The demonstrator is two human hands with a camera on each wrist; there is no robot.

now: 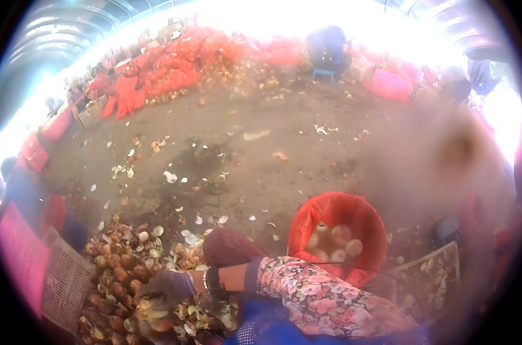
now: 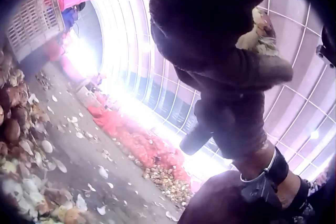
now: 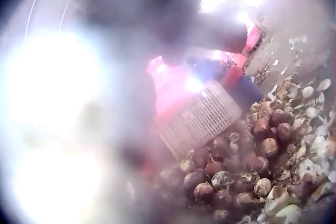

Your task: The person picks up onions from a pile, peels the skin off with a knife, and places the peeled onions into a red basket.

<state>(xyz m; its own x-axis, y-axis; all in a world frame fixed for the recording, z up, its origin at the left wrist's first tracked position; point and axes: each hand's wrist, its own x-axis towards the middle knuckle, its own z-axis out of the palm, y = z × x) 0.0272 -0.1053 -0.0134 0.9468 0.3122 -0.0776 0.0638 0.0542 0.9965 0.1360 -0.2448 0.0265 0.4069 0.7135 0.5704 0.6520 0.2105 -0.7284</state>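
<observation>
In the left wrist view, my dark-gloved left hand (image 2: 210,35) curls its fingers round a pale onion (image 2: 257,37) with loose skin, partly hidden. Just below it is my gloved right hand (image 2: 233,124), with a watch-like device at the wrist; its fingertips are hidden. The head view has my right hand (image 1: 172,284) stretched across to the left over an onion heap (image 1: 114,270), beside a blurred pale, leafy piece (image 1: 151,310). My left hand cannot be made out there. The right wrist view is mostly blur and glare, with a dark hand shape (image 3: 147,14) at the top.
A red mesh sack (image 1: 307,230) with peeled onions stands to the right of the heap. Pale crates (image 1: 68,279) are at the left, another (image 1: 428,259) at the right. Skins litter the floor; red sacks (image 1: 174,63) and a person (image 1: 327,49) are farther back.
</observation>
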